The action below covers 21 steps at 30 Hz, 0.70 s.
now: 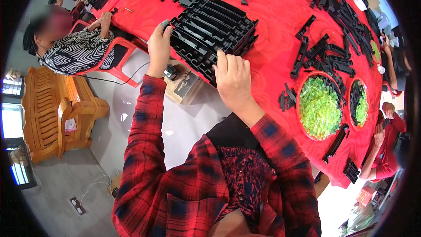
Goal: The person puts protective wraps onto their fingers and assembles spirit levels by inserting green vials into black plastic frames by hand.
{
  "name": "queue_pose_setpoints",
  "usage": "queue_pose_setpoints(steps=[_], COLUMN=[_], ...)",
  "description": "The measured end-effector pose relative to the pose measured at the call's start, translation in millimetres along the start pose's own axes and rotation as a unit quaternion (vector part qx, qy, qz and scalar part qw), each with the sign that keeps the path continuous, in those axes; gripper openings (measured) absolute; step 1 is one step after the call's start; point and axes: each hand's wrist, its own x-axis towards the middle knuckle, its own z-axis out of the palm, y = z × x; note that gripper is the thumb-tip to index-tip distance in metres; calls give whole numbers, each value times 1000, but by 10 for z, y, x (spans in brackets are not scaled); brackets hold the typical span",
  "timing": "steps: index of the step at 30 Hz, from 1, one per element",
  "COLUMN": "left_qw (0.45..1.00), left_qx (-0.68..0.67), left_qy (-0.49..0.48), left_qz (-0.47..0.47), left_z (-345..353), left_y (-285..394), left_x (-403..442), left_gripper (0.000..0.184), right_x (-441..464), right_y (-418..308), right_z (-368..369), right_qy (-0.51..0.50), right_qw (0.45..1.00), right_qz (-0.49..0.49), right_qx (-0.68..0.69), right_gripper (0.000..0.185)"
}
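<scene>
A stack of long black plastic strips [206, 28], laid side by side in rows, sits at the near edge of the red-covered table. My left hand [158, 48] is closed at its left corner, with a grey covering or small piece at a fingertip. My right hand [233, 77] has its fingers curled over the near right edge of the stack. The undersides of both grips are hidden.
Loose black strips [346, 22] lie heaped across the red tablecloth [274, 30]. Red-rimmed bowls hold green-yellow pieces [320, 109] and small black parts. People sit left and right; a red chair [120, 61], wooden bench [55, 105] and cardboard box [186, 88] stand nearby.
</scene>
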Motion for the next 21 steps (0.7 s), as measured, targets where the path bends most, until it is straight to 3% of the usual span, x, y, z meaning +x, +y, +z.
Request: queue_pose_setpoints(steps=[3,5,9,11,13,17,19,21], left_qw=[1000,994,997,998,999,995,975,968], left_qx=[8,1,12,25,35,-10,-25,-20], left_qy=[9,58,46,40,32,74,127,120], left_qz=[3,94,60,33,8,59,180,218], left_z=[51,113,72,-26,-67,-115,-177,-198], left_y=[-93,-140,-80,28,66,54,221,452], left_x=[24,25,-12,-54,-119,-288,-462,-720], left_gripper=[32,32,35,36,37,36,29,18], right_x=[-21,-15,-71,-115,-261,-602,-799,-1012], right_y=[-9,-35,-21,7,64,194,258,327], right_z=[9,19,-145,-355,-560,-1036,-1205,-1376], right_qy=[-3,0,-8,-4,-25,-101,-130,-175], right_qw=[1000,1000,1000,999,998,984,973,959], right_qz=[-2,-4,8,-10,-14,11,26,58], right_qx=[3,12,15,51,61,148,191,215], right_gripper=[55,56,61,47,50,42,39,30])
